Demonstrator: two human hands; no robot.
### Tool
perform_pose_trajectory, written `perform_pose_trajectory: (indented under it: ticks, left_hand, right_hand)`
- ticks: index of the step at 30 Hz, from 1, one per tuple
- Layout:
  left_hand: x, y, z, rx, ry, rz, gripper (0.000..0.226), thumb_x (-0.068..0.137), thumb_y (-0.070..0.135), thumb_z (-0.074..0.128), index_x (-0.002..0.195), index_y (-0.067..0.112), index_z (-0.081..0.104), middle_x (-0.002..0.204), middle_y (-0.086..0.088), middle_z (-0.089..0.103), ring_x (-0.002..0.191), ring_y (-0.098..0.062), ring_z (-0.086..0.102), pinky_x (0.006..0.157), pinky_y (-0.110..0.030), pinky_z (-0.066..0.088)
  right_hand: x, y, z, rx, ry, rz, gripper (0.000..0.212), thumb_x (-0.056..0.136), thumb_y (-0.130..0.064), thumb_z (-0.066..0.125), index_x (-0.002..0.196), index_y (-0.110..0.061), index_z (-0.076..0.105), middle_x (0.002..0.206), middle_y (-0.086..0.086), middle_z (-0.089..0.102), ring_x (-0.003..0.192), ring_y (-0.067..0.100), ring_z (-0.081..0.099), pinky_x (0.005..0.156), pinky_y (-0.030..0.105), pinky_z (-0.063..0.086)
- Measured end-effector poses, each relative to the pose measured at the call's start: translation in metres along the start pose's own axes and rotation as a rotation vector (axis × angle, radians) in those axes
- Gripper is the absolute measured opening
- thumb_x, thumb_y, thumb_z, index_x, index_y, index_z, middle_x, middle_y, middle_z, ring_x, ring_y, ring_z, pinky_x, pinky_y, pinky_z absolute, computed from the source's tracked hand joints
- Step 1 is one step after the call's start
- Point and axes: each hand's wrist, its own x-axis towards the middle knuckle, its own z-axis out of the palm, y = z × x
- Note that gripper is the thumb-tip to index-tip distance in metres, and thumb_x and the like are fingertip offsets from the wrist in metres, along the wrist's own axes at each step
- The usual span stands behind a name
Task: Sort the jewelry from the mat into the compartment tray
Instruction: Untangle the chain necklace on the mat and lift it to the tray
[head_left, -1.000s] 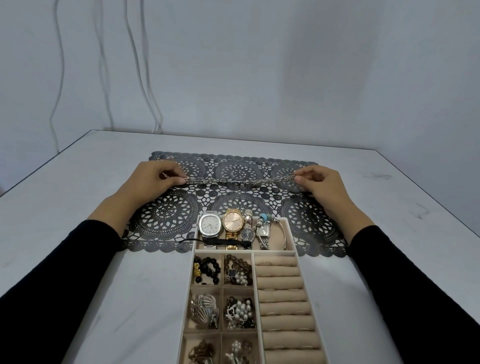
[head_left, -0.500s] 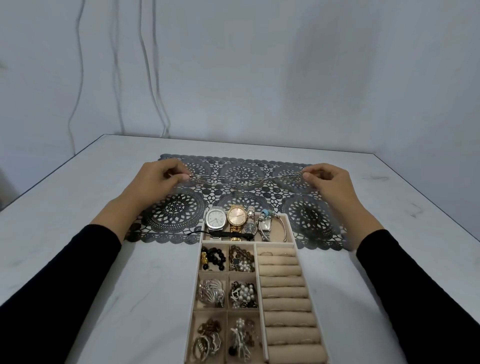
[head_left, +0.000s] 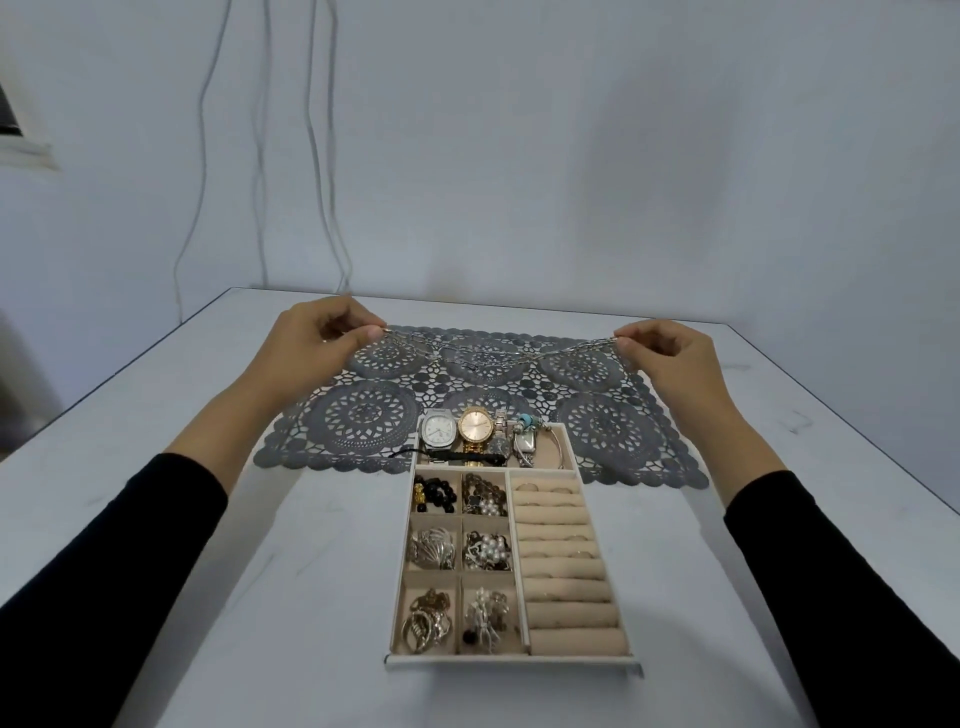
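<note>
A silver chain necklace (head_left: 498, 354) hangs stretched between my two hands above the dark lace mat (head_left: 363, 415). My left hand (head_left: 311, 343) pinches its left end and my right hand (head_left: 670, 353) pinches its right end; the chain sags in the middle over the mat's far half. The beige compartment tray (head_left: 511, 659) lies in front of the mat, its far end overlapping the mat's near edge. Its far compartment holds watches (head_left: 457, 428) and bracelets. The small left compartments hold beads, pearls and brooches. Ring rolls (head_left: 563, 587) fill the right side.
The white table (head_left: 208, 571) has its left edge at the far left and its right edge at the far right. A pale wall stands close behind the mat, with thin cables (head_left: 317, 156) hanging down it.
Both hands have lifted the chain higher off the mat and drawn further apart. The camera has tilted, showing the whole tray.
</note>
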Motion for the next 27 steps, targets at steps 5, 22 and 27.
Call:
perform_pose_trajectory:
  ticks: [5,22,27]
  left_hand:
    - [-0.009,0.014,-0.007,0.006,-0.011,0.033,0.013,0.089,0.015,0.07,0.082,0.026,0.07,0.093,-0.003,0.073,0.081,-0.012,0.066,0.063,-0.008,0.049]
    - [-0.047,0.022,0.007,-0.052,-0.148,0.079,0.007,0.087,0.019,0.072,0.085,0.026,0.072,0.088,0.006,0.073,0.081,-0.008,0.064,0.076,-0.027,0.051]
    - [-0.051,0.014,0.014,-0.046,-0.19,0.066,0.011,0.087,0.018,0.072,0.082,0.028,0.072,0.086,0.008,0.072,0.083,-0.015,0.065,0.076,-0.028,0.051]
  right_hand:
    - [-0.014,-0.015,-0.004,0.024,-0.008,-0.037,0.008,0.083,-0.011,0.072,0.085,-0.018,0.073,0.087,0.003,0.072,0.082,0.011,0.064,0.086,0.031,0.052]
    - [-0.049,-0.042,-0.013,0.013,-0.128,-0.132,0.008,0.082,-0.012,0.072,0.087,-0.019,0.073,0.085,0.001,0.072,0.082,0.011,0.064,0.084,0.029,0.051]
    - [-0.052,-0.036,-0.005,-0.002,-0.167,-0.112,0.007,0.083,-0.01,0.072,0.088,-0.014,0.073,0.086,0.003,0.072,0.078,0.01,0.062,0.078,0.023,0.051]
